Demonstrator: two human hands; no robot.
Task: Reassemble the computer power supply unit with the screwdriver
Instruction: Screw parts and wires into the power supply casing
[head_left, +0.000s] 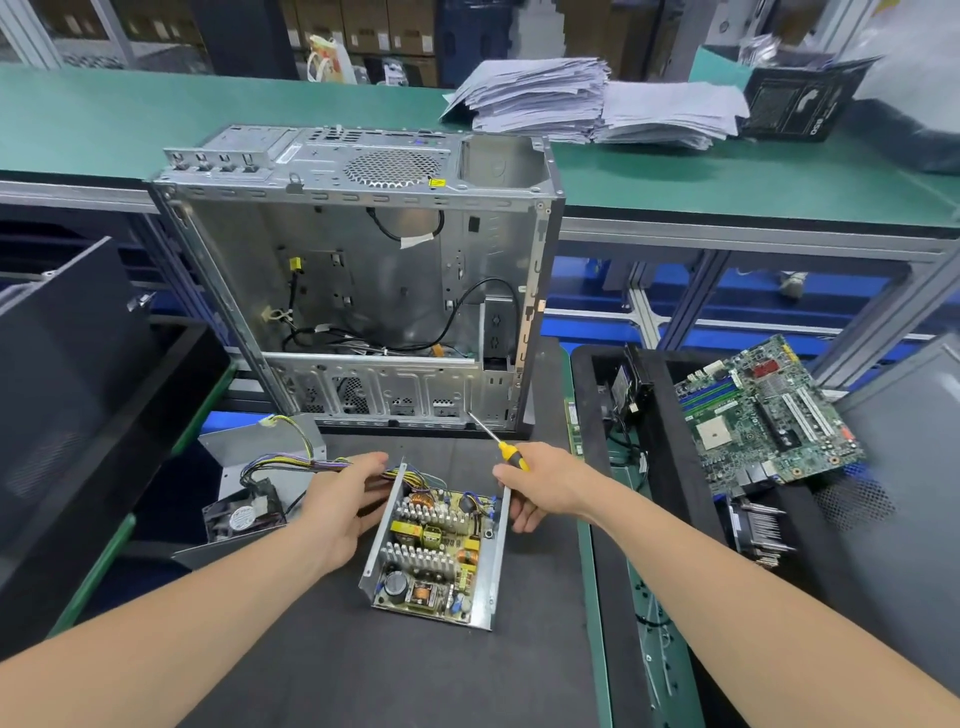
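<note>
Clearly, you are early in the job: the power supply tray (491, 597) lies open on the dark mat (322, 670) right in front of you, its circuit board (434, 551) bare to view, and nothing covers it yet. The metal cover (260, 449) lies apart to the left, touching the fan (241, 519), which stays joined to the unit only by wires, and the cable bundle (311, 460) trails from the tray's far end across the cover. What seems left, then, is seating the fan and cover over the tray and driving the screws. No loose screws show, so I cannot tell where they are. Your left hand (343, 501) curls thumb and fingers round the far end of the tray's left wall, where the cables leave. Your right hand (540, 483) is wrapped round the screwdriver (511, 453), tip pointing away towards the empty computer case (363, 280), while its lower fingers rest against the tray's right wall. Counted: one tray with one board, one cover, one fan, one screwdriver, one case, one motherboard (769, 415) off to the right, and two paper stacks (530, 98) on the far bench.
</note>
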